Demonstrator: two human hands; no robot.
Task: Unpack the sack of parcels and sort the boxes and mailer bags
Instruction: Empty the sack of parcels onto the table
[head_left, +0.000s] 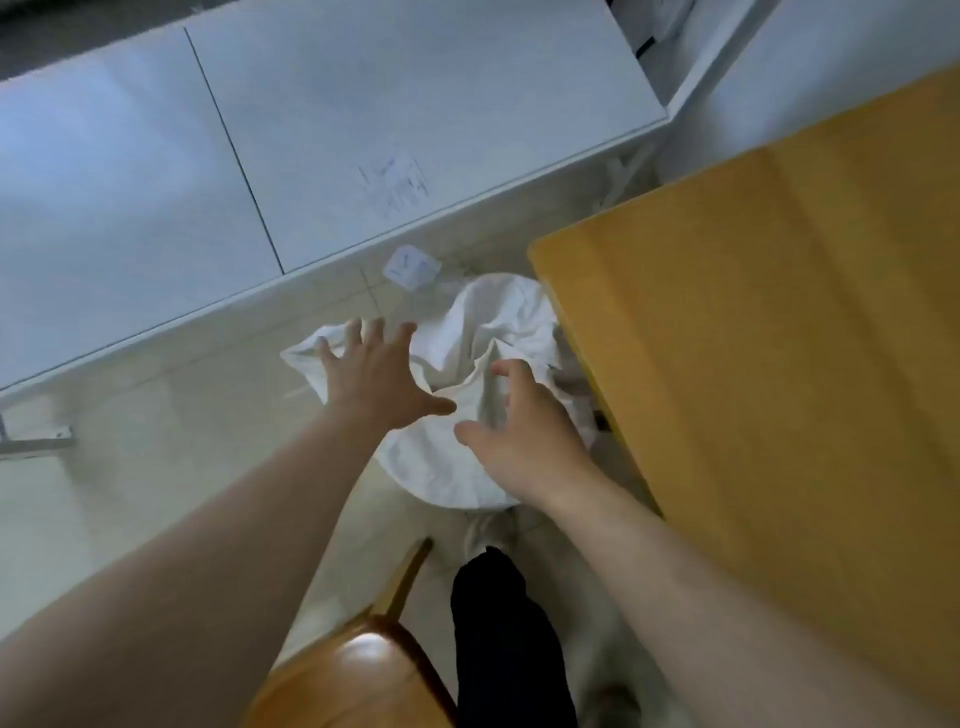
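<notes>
At frame centre, the left hand was held spread and the right hand loosely curled, empty, above the white sack.

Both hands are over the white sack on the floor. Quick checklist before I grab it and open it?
1. Left hand free: ok, fingers spread, holding nothing.
2. Right hand free: ok, loosely curled, nothing in it.
3. Sack in reach: ok, on the floor under both hands.
4. Sack's opening found: cannot tell, cloth is crumpled.
5. Parcels inside: cannot tell, none visible.
6. Room to lift: cannot tell, sack lies against the table, with the chair nearby.
</notes>
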